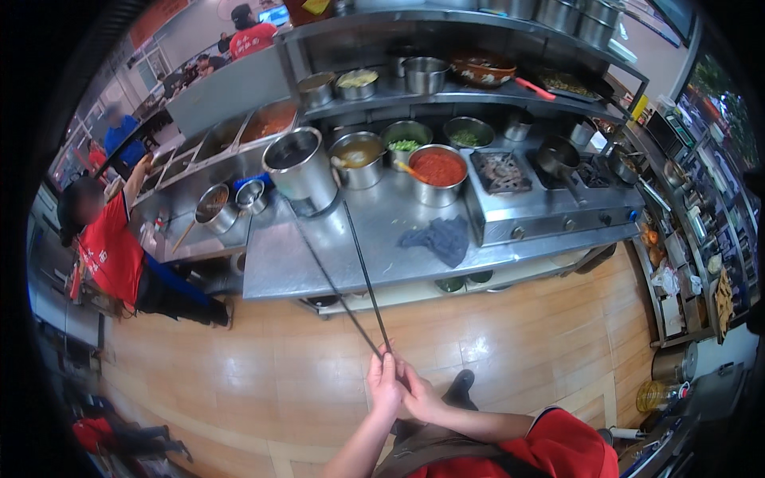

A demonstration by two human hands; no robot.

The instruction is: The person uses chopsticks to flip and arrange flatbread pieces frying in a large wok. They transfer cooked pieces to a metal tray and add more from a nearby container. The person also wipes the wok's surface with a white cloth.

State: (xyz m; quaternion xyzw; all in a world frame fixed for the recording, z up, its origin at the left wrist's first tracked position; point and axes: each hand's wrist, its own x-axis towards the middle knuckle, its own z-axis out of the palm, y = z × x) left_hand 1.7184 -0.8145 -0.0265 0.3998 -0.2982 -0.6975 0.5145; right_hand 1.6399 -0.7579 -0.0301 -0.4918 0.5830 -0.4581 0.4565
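Two very long, thin dark chopsticks (362, 260) reach forward from my hands over the steel counter (319, 255), spreading apart toward their far tips. My left hand (385, 384) is closed around their near ends, thumb on top. Tight against it, my right hand (420, 398) is also closed at the near ends; its fingers are partly hidden behind the left. The tips come close to a tall steel stockpot (301, 182). To the right of the sticks lies a crumpled grey-blue cloth (445, 240), with a pot of red sauce (437, 193) behind it.
A gas stove (518, 227) with a dark saucepan (558, 155) fills the counter's right end. Pots and pans line the shelf (366, 102) above. At left, a co-worker in a red shirt (105, 251) reaches toward the food trays. Racks (673, 279) stand at right.
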